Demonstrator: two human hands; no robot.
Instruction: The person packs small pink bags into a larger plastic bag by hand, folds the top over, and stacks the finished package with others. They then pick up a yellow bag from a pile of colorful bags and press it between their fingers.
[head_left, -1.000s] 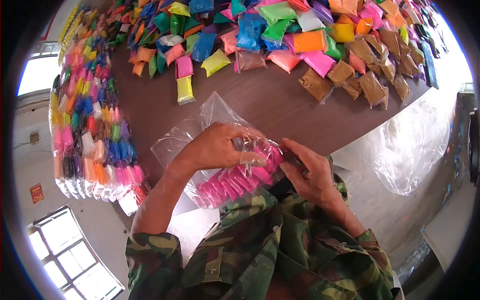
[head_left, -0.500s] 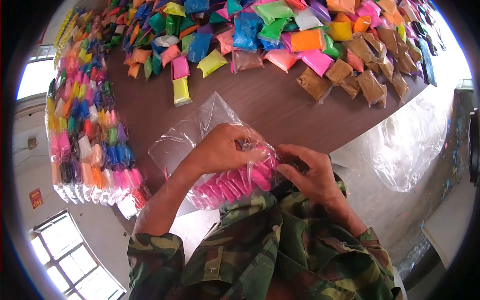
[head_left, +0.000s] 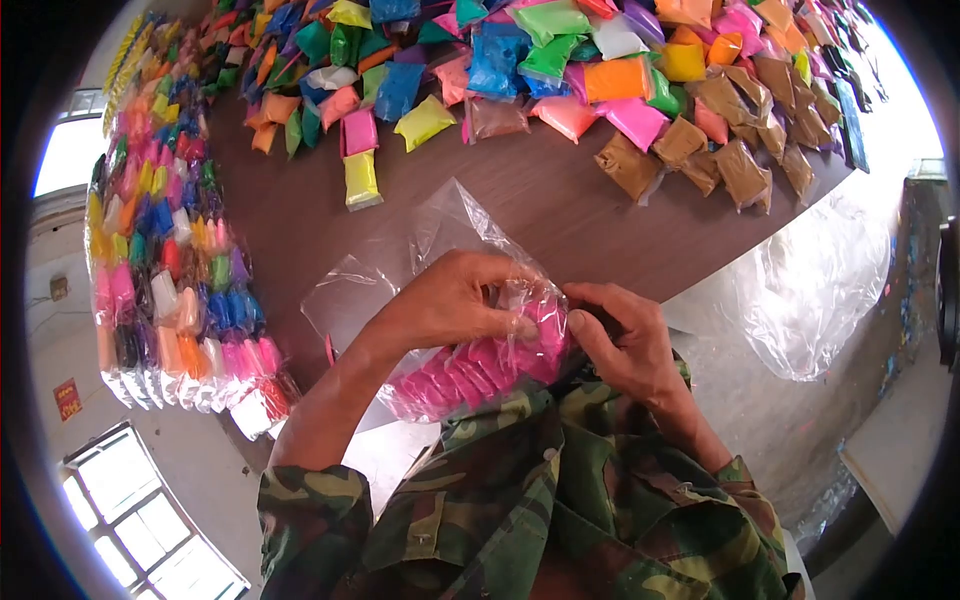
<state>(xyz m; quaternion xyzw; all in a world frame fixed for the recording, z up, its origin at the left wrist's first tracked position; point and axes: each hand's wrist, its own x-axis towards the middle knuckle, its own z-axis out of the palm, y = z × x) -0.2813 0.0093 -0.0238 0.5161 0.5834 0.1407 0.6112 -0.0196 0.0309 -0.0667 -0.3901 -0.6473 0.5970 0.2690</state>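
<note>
A clear plastic bag (head_left: 455, 225) holds a row of pink packets (head_left: 470, 375) at the table's near edge, against the camouflage jacket. My left hand (head_left: 460, 300) grips the bag from above, its fingers and thumb closed on the plastic over the packets' right part. On the right end of the bag, my right hand (head_left: 625, 335) pinches the plastic between thumb and forefinger. The upper part of the bag spreads loosely over the table beyond my left hand.
Loose coloured packets (head_left: 500, 60) are heaped along the table's far side (head_left: 560, 220), brown ones at the right. Filled bags of packets (head_left: 180, 250) line the left side. Beyond the right table edge lies a large clear plastic bag (head_left: 815, 290).
The right end of the pink row has shifted slightly right and shows more rounded. My right hand has moved slightly right and down along with it.
</note>
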